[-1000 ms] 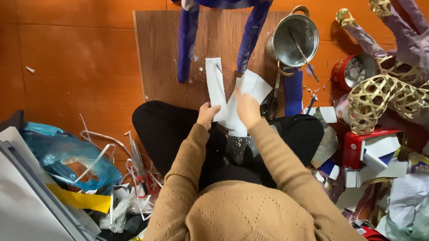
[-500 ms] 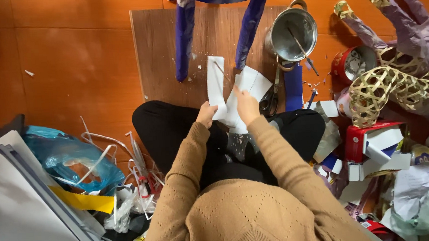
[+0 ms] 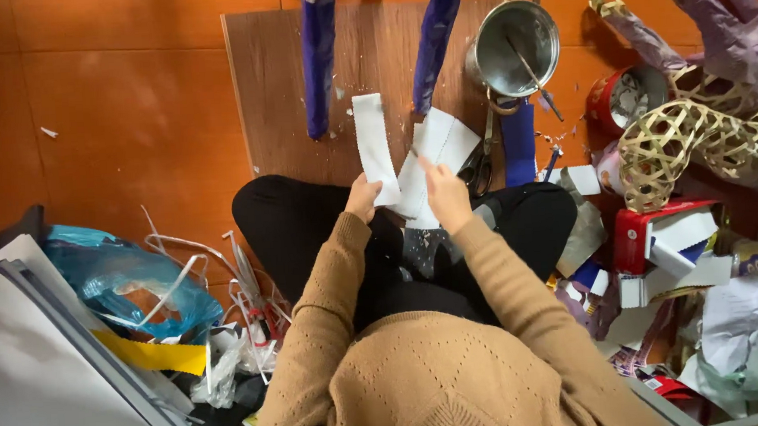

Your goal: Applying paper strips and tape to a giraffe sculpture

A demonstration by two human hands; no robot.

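Note:
I sit on the floor in a tan sweater with black trousers. My left hand (image 3: 363, 196) grips the lower end of a long white paper strip (image 3: 371, 144) that stands up over the brown board (image 3: 269, 98). My right hand (image 3: 446, 196) pinches the wider white paper sheets (image 3: 439, 145) beside it. Both papers meet in front of my knees. Black-handled scissors (image 3: 482, 166) lie just right of the sheets.
A steel pot (image 3: 517, 50) with a stick in it stands at the board's far right. Blue paper-covered legs (image 3: 317, 61) hang above. A woven bamboo frame (image 3: 678, 150), red tin (image 3: 624, 105) and paper scraps crowd the right; a blue plastic bag (image 3: 119, 278) and stacked sheets (image 3: 33, 369) lie left.
My left hand has lifted and tilted the long strip further away from the sheets. My right hand has slid slightly down and right along the wider sheets.

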